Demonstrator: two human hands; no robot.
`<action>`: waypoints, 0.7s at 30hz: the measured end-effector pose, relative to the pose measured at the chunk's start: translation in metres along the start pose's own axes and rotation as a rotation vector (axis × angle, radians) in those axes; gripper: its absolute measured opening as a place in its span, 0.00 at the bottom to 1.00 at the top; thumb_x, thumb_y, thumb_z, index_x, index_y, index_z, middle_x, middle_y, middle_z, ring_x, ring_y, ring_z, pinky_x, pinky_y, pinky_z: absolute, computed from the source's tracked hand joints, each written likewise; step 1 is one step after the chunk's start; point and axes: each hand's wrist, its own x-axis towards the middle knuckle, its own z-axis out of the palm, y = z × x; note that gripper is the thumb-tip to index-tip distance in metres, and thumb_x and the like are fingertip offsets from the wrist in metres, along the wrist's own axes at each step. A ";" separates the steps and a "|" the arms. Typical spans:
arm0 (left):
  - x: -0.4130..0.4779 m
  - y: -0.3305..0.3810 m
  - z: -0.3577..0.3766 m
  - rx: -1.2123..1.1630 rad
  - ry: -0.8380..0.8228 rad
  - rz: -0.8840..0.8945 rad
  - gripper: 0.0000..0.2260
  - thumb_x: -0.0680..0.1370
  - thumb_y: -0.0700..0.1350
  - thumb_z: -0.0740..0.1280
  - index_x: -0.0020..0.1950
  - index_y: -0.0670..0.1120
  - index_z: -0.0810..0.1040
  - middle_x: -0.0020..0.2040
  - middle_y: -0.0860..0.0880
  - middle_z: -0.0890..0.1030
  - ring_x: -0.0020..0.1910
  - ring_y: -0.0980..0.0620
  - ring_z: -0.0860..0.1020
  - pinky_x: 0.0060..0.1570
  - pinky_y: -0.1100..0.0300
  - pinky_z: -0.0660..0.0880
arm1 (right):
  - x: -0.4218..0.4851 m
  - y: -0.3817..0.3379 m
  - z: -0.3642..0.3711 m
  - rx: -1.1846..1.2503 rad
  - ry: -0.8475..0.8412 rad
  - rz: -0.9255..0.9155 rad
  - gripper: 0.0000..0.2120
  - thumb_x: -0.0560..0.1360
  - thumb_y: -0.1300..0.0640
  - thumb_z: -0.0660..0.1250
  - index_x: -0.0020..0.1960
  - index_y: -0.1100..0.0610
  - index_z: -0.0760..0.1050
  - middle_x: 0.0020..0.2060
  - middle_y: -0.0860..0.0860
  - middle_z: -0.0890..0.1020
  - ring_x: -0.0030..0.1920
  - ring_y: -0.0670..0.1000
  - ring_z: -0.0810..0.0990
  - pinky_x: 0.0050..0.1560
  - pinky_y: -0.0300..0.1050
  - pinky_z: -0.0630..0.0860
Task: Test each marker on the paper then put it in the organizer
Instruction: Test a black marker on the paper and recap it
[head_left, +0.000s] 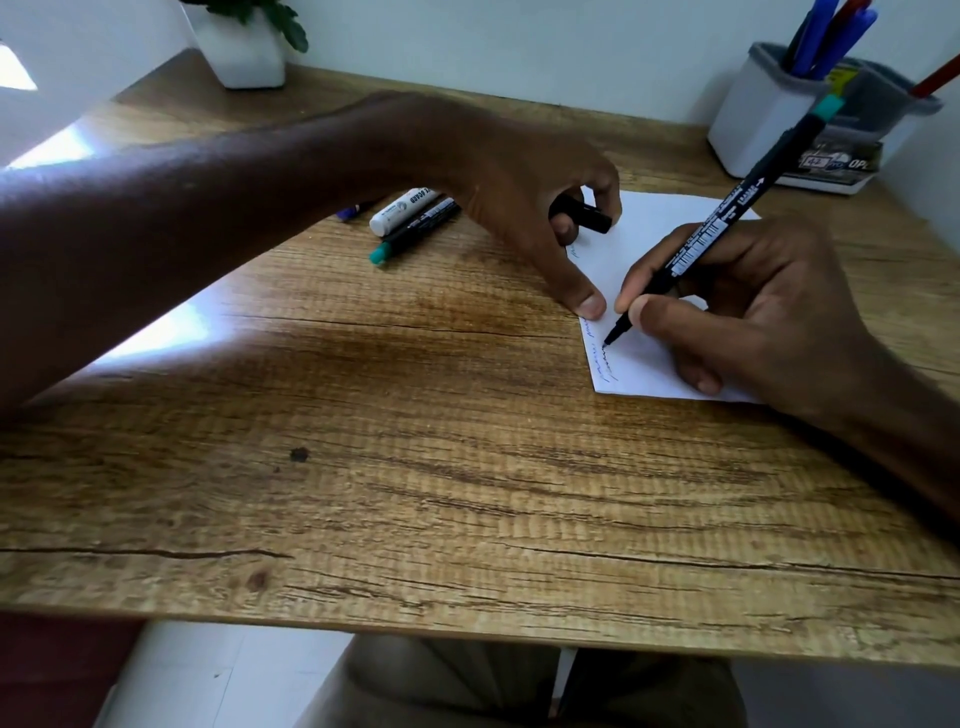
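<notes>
A white sheet of paper (644, 244) lies on the right side of the wooden desk, with scribbled lines along its left edge. My right hand (748, 306) grips a black marker with a teal end (727, 218), its tip touching the paper near the lower left corner. My left hand (524, 197) holds a black cap (584, 214) in its fingers while its thumb presses the paper's left edge. The white and grey organizer (763, 114) stands at the back right with several blue and red pens in it.
Three markers lie behind my left arm: a white one (402, 210), a black one with a teal end (415, 231) and a purple one (349, 212), mostly hidden. A white plant pot (244, 52) stands at the back left. The wooden desk (415, 441) ends near me.
</notes>
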 end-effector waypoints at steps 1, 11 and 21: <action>0.000 0.001 0.000 -0.001 0.004 0.002 0.35 0.63 0.65 0.79 0.67 0.58 0.73 0.34 0.57 0.71 0.34 0.57 0.71 0.41 0.59 0.69 | 0.000 0.000 0.000 0.001 0.002 -0.002 0.05 0.76 0.71 0.70 0.46 0.64 0.82 0.37 0.60 0.83 0.17 0.54 0.72 0.23 0.36 0.69; -0.001 -0.001 0.002 0.018 0.025 0.016 0.38 0.62 0.68 0.79 0.68 0.58 0.74 0.30 0.61 0.71 0.32 0.61 0.72 0.39 0.61 0.69 | 0.000 0.002 0.000 0.023 0.008 0.019 0.05 0.76 0.72 0.70 0.45 0.64 0.82 0.34 0.61 0.81 0.17 0.54 0.72 0.22 0.36 0.68; -0.005 0.002 -0.002 -0.011 -0.050 0.030 0.37 0.61 0.73 0.75 0.66 0.59 0.73 0.32 0.60 0.73 0.31 0.67 0.73 0.41 0.60 0.68 | 0.007 0.009 -0.012 0.273 0.224 0.025 0.05 0.78 0.69 0.67 0.48 0.63 0.82 0.35 0.61 0.77 0.31 0.55 0.70 0.23 0.40 0.69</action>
